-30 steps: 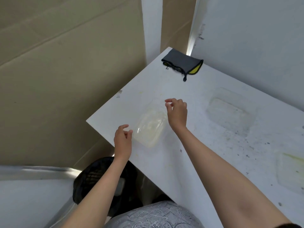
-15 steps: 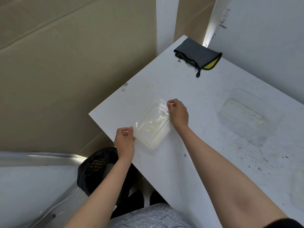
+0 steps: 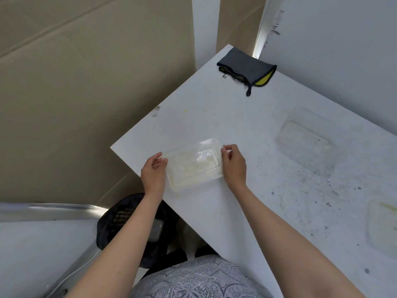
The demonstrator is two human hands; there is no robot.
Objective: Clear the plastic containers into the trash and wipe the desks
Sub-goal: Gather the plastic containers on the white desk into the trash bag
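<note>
A clear plastic container [image 3: 194,164] with yellowish residue lies near the left corner of the stained white desk [image 3: 247,207]. My left hand [image 3: 153,176] pinches its left end and my right hand [image 3: 234,164] pinches its right end. A second clear container [image 3: 304,141] sits further right on the desk, and a third [image 3: 383,227] shows at the right edge. A folded grey and yellow cloth [image 3: 247,68] lies at the desk's far corner. A black mesh trash bin [image 3: 133,224] stands on the floor below the desk corner, partly hidden by my left forearm.
Cardboard sheets [image 3: 75,93] line the wall to the left. A white partition [image 3: 333,50] rises behind the desk on the right. Another white surface with a metal edge [image 3: 43,244] lies at lower left. Dark specks and yellow stains mark the desk top.
Both hands have taken hold of the near container by its ends, and it has turned from slanting to lying crosswise between them. The view has shifted a little.
</note>
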